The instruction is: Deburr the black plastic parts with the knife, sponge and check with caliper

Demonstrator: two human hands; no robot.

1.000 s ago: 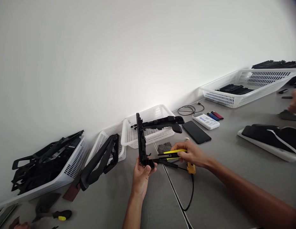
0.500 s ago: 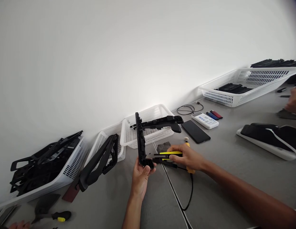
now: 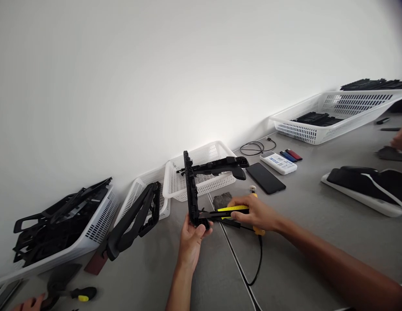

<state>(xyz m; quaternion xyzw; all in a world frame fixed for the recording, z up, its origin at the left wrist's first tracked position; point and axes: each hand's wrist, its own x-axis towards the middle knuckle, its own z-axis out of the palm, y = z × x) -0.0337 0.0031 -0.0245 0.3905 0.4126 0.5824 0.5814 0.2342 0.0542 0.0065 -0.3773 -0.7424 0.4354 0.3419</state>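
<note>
My left hand (image 3: pixel 192 242) is closed around the lower end of a long black plastic trim part (image 3: pixel 191 185), which it holds upright above the table. My right hand (image 3: pixel 257 211) grips a yellow and black utility knife (image 3: pixel 233 211). The knife's blade reaches the lower end of the trim part, just above my left fingers; whether it touches cannot be made out. Beneath the knife lies a yellow-handled corded tool (image 3: pixel 259 226), partly hidden by my right hand. A crumpled dark grey cloth (image 3: pixel 222 199) sits behind the knife.
White baskets (image 3: pixel 168 192) stand along the wall, one holding another black trim part (image 3: pixel 214 168). A full basket (image 3: pixel 102 224) is at left, another (image 3: pixel 313 137) at right. A phone (image 3: pixel 266 178), power bank (image 3: pixel 278 163) and screwdriver (image 3: pixel 84 293) lie around. Other people's hands (image 3: pixel 401 137) show at both edges.
The knife moved left toward the trim part, drew back slightly, and its blade now lies flatter. My left hand stays put. At lower left, another person's hand has come onto a dark object.
</note>
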